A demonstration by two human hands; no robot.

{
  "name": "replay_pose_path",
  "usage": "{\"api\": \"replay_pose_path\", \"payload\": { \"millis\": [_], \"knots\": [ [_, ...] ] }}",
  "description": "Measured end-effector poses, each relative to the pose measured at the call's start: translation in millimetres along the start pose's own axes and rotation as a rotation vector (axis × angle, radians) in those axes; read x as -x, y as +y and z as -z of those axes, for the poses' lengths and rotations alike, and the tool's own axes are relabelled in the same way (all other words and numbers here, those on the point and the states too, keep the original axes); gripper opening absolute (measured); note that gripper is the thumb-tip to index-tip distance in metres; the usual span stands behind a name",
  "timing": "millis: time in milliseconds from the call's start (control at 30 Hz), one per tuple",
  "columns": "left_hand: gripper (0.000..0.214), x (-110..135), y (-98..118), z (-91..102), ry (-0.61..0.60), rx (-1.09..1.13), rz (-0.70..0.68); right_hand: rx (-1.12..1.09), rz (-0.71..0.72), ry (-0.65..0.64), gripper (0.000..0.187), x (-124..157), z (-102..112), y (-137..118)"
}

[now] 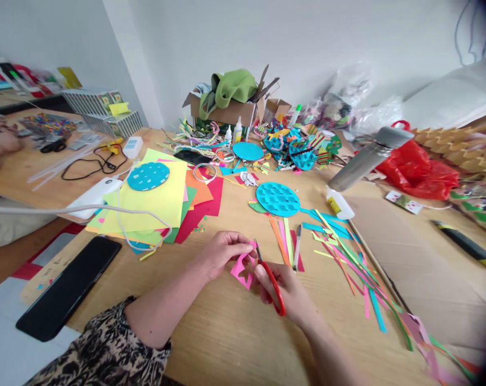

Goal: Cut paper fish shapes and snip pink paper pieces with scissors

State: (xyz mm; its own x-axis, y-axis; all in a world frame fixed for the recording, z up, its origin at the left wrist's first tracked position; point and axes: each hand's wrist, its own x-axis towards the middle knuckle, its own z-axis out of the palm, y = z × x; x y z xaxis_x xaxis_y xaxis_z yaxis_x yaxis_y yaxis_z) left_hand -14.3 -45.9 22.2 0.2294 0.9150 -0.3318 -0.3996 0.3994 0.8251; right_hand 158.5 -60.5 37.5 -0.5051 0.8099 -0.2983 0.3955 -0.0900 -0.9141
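Between thumb and fingers my left hand pinches a small piece of pink paper with cut-out gaps in it. My right hand is closed around red-handled scissors, their blades pointing up and away from me at the paper's right edge. Whether the blades touch the paper I cannot tell. Beyond both hands lies a blue paper disc with a raised pattern and a small green piece at its left. A pen and several coloured paper strips rest just past my right hand.
Coloured sheets are stacked at the left, near a black phone-like slab. A steel flask, a glue bottle and cardboard stand or lie at the right. Another person's arm reaches in at far left.
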Motion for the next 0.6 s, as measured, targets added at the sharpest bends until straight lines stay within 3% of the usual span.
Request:
{"api": "replay_pose_path", "payload": {
  "millis": [600],
  "knots": [
    [0.026, 1.9, 0.4, -4.2, -0.002, -0.014, 0.025, -0.036, 0.026, -0.054, 0.064, -0.2, 5.0, 2.4]
  ]
}}
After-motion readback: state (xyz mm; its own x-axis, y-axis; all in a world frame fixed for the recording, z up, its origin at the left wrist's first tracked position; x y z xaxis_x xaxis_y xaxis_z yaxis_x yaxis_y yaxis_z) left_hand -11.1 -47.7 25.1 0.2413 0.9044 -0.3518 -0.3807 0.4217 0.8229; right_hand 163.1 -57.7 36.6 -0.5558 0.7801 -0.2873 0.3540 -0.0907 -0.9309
